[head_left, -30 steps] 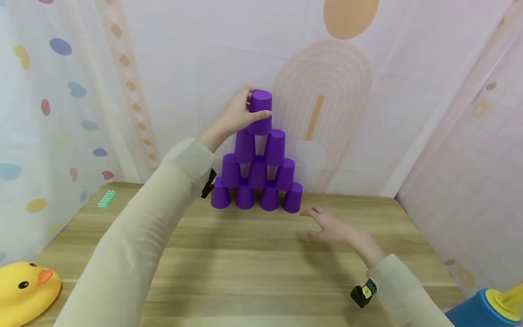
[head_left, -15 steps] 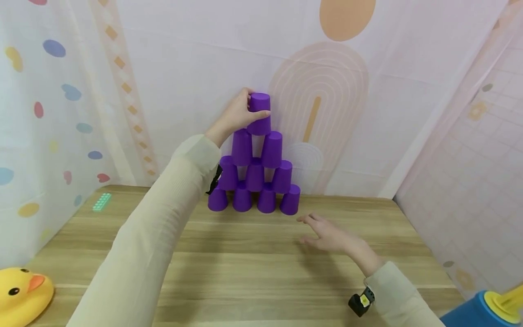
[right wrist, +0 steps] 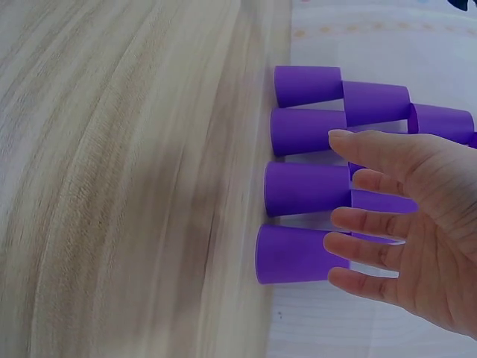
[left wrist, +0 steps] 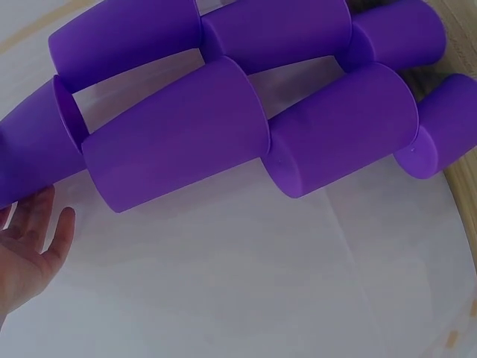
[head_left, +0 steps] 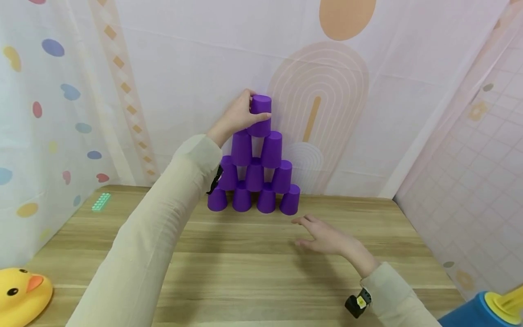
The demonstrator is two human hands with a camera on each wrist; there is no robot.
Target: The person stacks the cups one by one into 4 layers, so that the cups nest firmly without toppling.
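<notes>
Purple cups (head_left: pixel 255 181) stand upside down in a pyramid against the back wall, a row of several at the base narrowing to one on top. My left hand (head_left: pixel 244 114) grips the top cup (head_left: pixel 261 119), thumb across its front and fingers behind; it sits on the two cups below. The left wrist view shows the cup walls (left wrist: pixel 186 134) close up, with my left hand (left wrist: pixel 30 250) at the lower left. My right hand (head_left: pixel 318 232) hovers open just above the table, in front of the pyramid's right end. Its fingers (right wrist: pixel 373 246) are spread near the bottom row (right wrist: pixel 302 186), touching nothing.
The wooden table (head_left: pixel 245 272) stretches toward me. A yellow rubber duck (head_left: pixel 20 295) sits at the near left edge and a small green block (head_left: pixel 101 201) lies at the far left. A blue and yellow object (head_left: pixel 486 309) stands at the near right corner.
My left hand still holds the top cup in the same place on the pyramid. My right hand has drifted slightly left, toward the bottom row.
</notes>
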